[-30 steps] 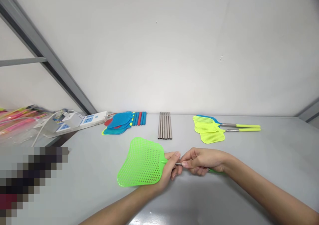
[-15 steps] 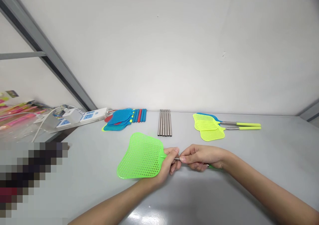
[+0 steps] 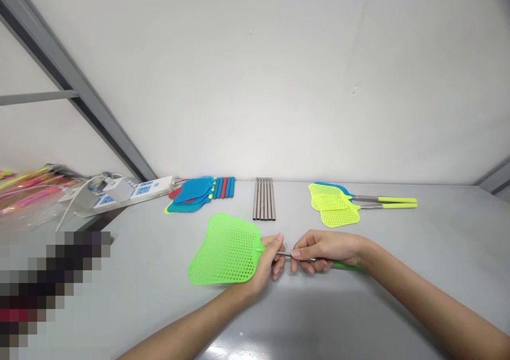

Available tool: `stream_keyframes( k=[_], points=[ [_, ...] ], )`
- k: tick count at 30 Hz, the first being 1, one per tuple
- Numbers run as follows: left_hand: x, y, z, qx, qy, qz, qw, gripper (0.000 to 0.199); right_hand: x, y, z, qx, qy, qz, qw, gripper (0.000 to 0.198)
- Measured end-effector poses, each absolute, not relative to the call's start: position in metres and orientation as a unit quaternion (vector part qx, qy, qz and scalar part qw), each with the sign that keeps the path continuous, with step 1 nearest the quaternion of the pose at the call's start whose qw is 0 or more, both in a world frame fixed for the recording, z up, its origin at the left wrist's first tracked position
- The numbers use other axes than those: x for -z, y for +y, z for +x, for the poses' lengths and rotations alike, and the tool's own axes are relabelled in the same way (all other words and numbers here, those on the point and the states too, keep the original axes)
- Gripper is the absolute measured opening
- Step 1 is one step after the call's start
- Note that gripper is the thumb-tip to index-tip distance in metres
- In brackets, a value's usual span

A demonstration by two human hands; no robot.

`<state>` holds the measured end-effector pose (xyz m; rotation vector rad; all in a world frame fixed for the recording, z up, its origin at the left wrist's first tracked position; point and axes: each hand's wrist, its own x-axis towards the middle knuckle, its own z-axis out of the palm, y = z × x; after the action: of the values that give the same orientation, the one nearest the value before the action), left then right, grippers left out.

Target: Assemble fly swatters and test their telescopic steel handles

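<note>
A green fly swatter [image 3: 227, 251] with a perforated head is held level above the table. My left hand [image 3: 269, 262] is closed round its neck, just right of the head. My right hand [image 3: 319, 251] pinches the thin metal rod [image 3: 285, 254] between thumb and fingers. A short stretch of rod shows between the two hands. The green handle [image 3: 346, 266] sticks out past my right hand, partly hidden behind the wrist.
Several metal tubes [image 3: 264, 198] lie in a row near the wall. Behind on the left are blue swatter heads [image 3: 191, 193], blue and red handles [image 3: 224, 187], and a power strip [image 3: 149, 189]. At right lie yellow-green fly swatters [image 3: 338, 216] with a blue head beneath.
My right hand has slid slightly right along the rod, so more bare metal shows between my hands. My left hand keeps its hold at the neck.
</note>
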<state>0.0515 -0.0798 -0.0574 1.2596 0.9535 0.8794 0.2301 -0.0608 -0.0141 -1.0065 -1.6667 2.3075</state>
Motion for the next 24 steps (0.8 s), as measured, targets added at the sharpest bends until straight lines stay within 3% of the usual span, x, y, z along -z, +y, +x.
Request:
stream_keyframes(
  k=[15, 24],
  points=[
    [0.0518, -0.0824, 0.0521, -0.383, 0.393, 0.55, 0.629, 0.049, 0.0135, -0.0657, 0.2256, -0.781, -0.534, -0.316, 0.07, 0.024],
    [0.0502, -0.0849, 0.0504, -0.382, 0.388, 0.576, 0.61, 0.05, 0.0131, -0.0662, 0.2259, -0.758, -0.56, -0.328, 0.07, 0.033]
  ],
)
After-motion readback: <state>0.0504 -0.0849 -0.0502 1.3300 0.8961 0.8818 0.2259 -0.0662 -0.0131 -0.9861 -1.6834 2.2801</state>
